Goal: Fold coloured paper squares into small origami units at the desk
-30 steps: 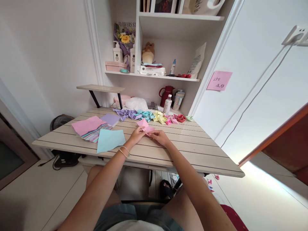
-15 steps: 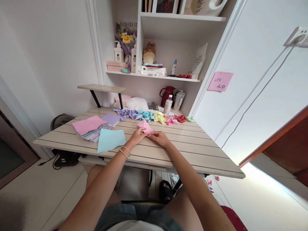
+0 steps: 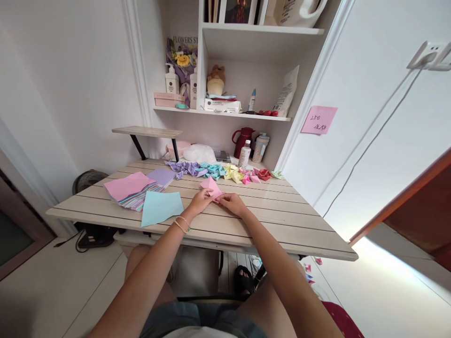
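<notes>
Pink flap (image 3: 214,187) shifted inward, left hand (image 3: 200,200), right hand (image 3: 233,203) (close) holding

dark grey-green shorts (image 3: 172,319) worn, white top (image 3: 200,333) glimpsed nearer than the shorts, black open-toed sandal (image 3: 243,283) seen beyond them, thin pale bracelets (image 3: 181,226) worn on left wrist (image 3: 186,217)

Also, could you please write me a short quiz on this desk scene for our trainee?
1. True or false: the left hand and the right hand both touch the pink paper.
2. Fill in the colour: along the back of the table, the ____ folded pieces lie between the turquoise folded pieces and the pink folded pieces.
3. Which thing is on the wall? A) the red jug; B) the pink note; C) the light blue sheet.

Key: 1 true; 2 yellow; 3 B.
</notes>
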